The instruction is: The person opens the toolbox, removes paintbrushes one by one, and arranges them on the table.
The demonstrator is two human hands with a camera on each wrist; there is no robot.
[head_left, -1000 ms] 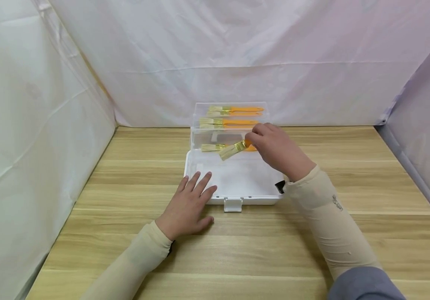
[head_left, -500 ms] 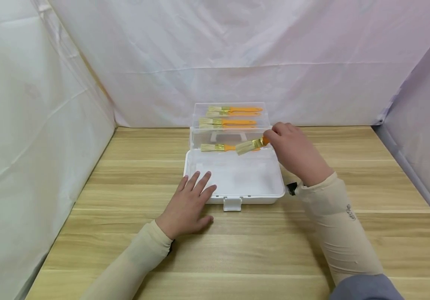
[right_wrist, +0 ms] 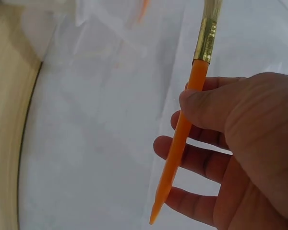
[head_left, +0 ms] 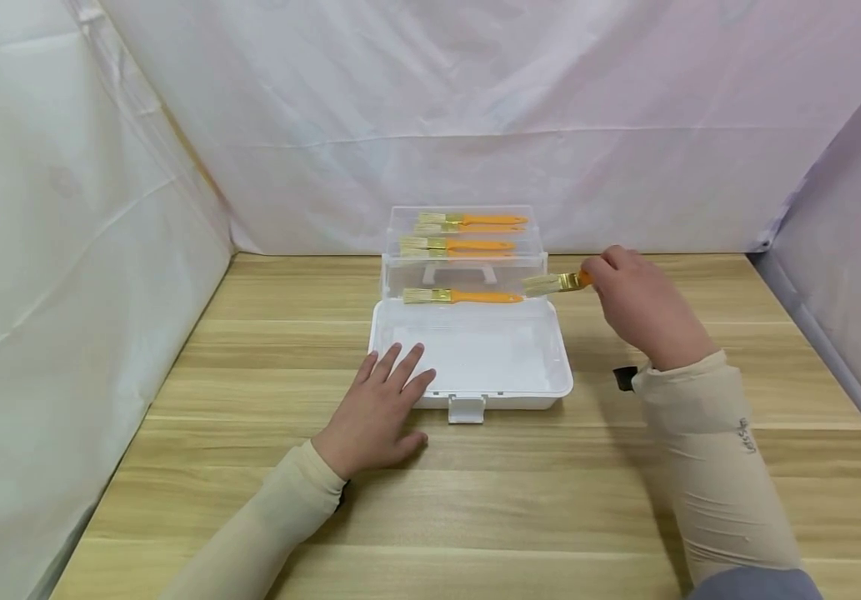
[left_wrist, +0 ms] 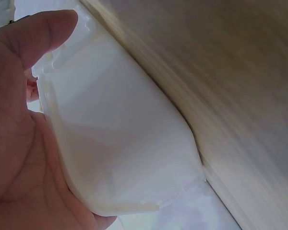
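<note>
A white plastic box [head_left: 543, 402] lies with its clear lid [head_left: 392, 275] raised at the back. My left hand [head_left: 373, 417] rests on the box's front left corner, fingers spread and straight. In the left wrist view its thumb and palm lie along the box's side. To the right of the lid, my right hand [head_left: 643, 308] pinches a paintbrush [right_wrist: 185, 124] by its orange handle, thumb against fingers. Its pale bristles point left, held above the table. Another paintbrush [head_left: 486, 297] lies level along the back of the box.
Several more orange-handled paintbrushes [head_left: 478, 245] lie in the clear upper tiers behind the box. A latch [head_left: 466, 409] hangs at the box front. White cloth [head_left: 475, 100] hangs behind and at both sides of the wooden table [head_left: 513, 500].
My right hand has moved right with the paintbrush, from over the box to beyond its right side. The brush has turned closer to level. My left hand stays put.
</note>
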